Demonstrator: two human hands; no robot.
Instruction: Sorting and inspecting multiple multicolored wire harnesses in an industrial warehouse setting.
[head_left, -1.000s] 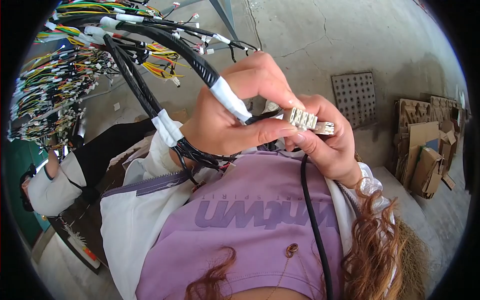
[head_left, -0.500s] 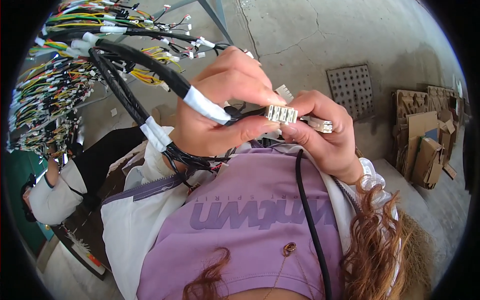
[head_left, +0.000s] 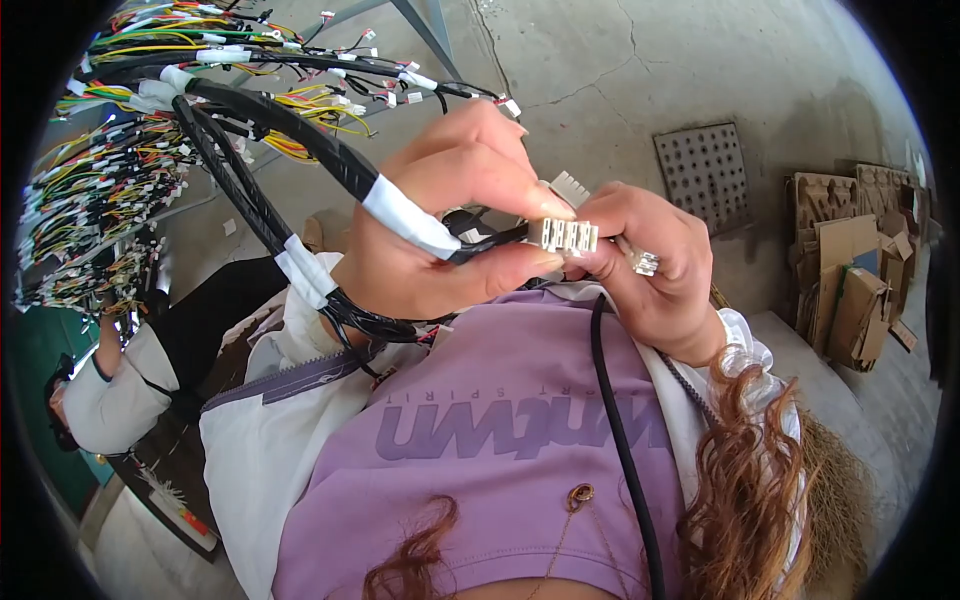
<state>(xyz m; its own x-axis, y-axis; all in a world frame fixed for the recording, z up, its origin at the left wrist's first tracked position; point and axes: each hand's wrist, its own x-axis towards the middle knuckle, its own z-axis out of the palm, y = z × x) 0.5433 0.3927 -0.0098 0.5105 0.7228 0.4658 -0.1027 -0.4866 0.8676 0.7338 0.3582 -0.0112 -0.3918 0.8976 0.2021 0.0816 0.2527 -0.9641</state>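
Note:
My left hand (head_left: 440,215) pinches a white multi-pin connector (head_left: 568,237) between thumb and index finger, its slotted face turned outward. A black-sleeved wire harness (head_left: 300,125) runs from the upper left to this hand, and its white-taped part (head_left: 408,218) lies across the palm. My right hand (head_left: 655,260) is closed, its thumb and index fingertips at the right end of that connector. A second white connector (head_left: 643,262) sticks out between the right hand's curled fingers. Behind the fingertips shows a comb-like white connector (head_left: 570,188); what holds it is hidden.
Many coloured wire harnesses (head_left: 100,200) hang at the left, near a metal frame (head_left: 425,35). Another person (head_left: 125,400) is at the lower left. Flattened cardboard (head_left: 850,290) leans at the right, past a perforated floor plate (head_left: 702,178). A black cord (head_left: 625,440) hangs down my front.
The connector in my left hand has shifted slightly right. The second connector has turned and sits deeper among my right fingers. Both hands stay close together.

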